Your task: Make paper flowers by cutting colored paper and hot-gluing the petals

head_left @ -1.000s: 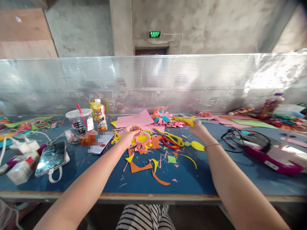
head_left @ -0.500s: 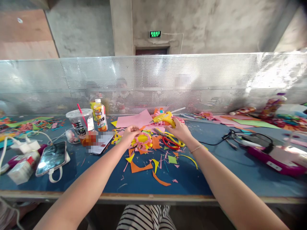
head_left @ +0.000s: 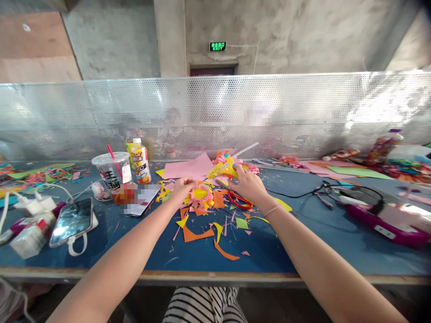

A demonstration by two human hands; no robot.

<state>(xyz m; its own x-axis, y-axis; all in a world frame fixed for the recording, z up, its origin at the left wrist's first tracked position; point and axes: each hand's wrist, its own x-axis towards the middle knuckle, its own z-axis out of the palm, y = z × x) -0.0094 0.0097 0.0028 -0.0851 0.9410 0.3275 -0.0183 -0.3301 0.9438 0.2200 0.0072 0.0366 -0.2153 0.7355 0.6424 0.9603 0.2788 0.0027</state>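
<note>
Head view: a seated person reaches both bare arms forward over a blue desk (head_left: pixel 303 251) strewn with coloured paper offcuts.
Left hand (head_left: pixel 182 187): at centre frame, fingers closed in a pinch on the left edge of a paper flower (head_left: pixel 200 196); the pinch pins the flower flat against the desk so it cannot slide.
Paper flower: pink fringe around a yellow disc, lying at centre frame on orange scraps, face up, so the centre is open to the nozzle.
Right hand (head_left: pixel 247 185): just right of the flower, fingers wrapped around the grip of a yellow glue gun (head_left: pixel 224 169).
Glue gun: held clear of the desk, nozzle angled down and left toward the flower; a white glue stick (head_left: pixel 247 149) projects from its rear toward the upper right. Nozzle tip appears close to the flower; contact cannot be confirmed.
Cord (head_left: pixel 296 194): black, trailing right from the gun across the desk, slack enough to leave the hand free.
Scissors (head_left: pixel 239 200): red handles showing under the right wrist, laid aside within reach.
Left of frame: a lidded drink cup (head_left: pixel 112 172) with a red straw, a juice bottle (head_left: pixel 140 167) and a phone (head_left: pixel 72 221) on its cable, all kept well apart from the cutting area.
Background: a perforated metal screen (head_left: pixel 303 112) closes off the far edge of the desk.
</note>
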